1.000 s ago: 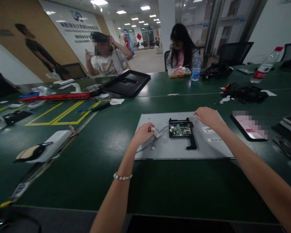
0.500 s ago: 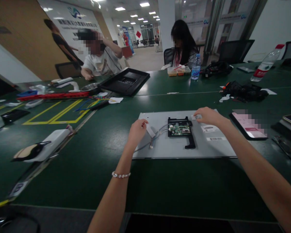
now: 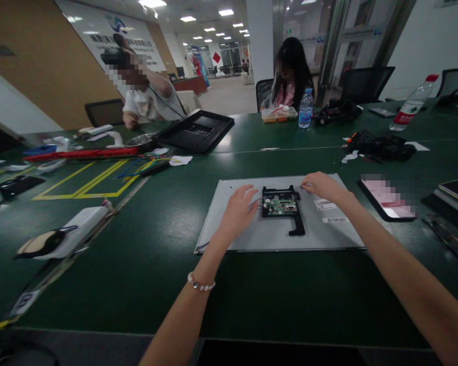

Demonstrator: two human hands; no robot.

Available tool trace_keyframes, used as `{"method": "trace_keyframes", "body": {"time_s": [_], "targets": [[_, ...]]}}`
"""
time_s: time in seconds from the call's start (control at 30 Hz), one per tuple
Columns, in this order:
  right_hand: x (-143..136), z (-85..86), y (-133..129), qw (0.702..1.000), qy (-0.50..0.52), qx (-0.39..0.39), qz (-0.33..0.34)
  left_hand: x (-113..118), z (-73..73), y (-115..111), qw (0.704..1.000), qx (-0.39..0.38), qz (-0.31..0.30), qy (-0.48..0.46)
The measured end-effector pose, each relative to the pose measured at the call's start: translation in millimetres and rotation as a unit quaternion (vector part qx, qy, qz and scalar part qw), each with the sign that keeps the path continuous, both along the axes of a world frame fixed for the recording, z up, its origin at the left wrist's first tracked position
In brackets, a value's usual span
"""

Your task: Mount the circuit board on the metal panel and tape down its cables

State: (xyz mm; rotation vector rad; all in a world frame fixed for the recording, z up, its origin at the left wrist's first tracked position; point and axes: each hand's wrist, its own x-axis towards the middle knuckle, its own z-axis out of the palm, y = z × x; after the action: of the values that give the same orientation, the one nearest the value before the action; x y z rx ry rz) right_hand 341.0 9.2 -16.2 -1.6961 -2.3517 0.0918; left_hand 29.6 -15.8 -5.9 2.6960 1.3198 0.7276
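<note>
A flat grey panel [image 3: 248,239] lies on the green table, with a green circuit board [image 3: 280,204] in a black frame [image 3: 298,223] on top of it. My left hand [image 3: 239,211] is over the panel's left part, just left of the board, its fingers spread and partly hiding thin cables. Beyond the frame's upper right corner, my right hand [image 3: 322,185] has its fingertips pinched together low over the panel; what they hold, if anything, is too small to name. White labels [image 3: 325,204] are stuck on the panel below my right hand.
On the green table [image 3: 137,284], a phone [image 3: 387,198] lies right of the panel. Farther back are a black monitor shell [image 3: 198,129], two bottles [image 3: 306,108], a food box [image 3: 279,114] and black gear [image 3: 377,146]. A power strip [image 3: 72,231] lies left. Two people sit opposite.
My left hand has moved right toward the board and opened, and the white strip it held is out of sight. My right hand has shifted slightly left.
</note>
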Motion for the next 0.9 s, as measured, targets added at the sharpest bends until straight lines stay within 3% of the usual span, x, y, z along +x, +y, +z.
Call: {"method": "trace_keyframes", "body": {"time_s": [0.2, 0.5, 0.9], "targets": [[-12.0, 3.6, -1.2, 0.999, 0.006, 0.032, -0.013, 22.1, -3.5, -19.9, 0.991, -0.052, -0.096, 0.076], [-49.9, -6.3, -6.8, 0.999, -0.008, 0.047, 0.018, 25.3, -10.1, -19.1, 0.99, -0.061, -0.091, 0.086], [-59.2, -8.0, 1.5, 0.999, -0.009, 0.032, 0.04, 25.3, -9.9, -19.3, 0.99, -0.07, -0.091, 0.085]]}}
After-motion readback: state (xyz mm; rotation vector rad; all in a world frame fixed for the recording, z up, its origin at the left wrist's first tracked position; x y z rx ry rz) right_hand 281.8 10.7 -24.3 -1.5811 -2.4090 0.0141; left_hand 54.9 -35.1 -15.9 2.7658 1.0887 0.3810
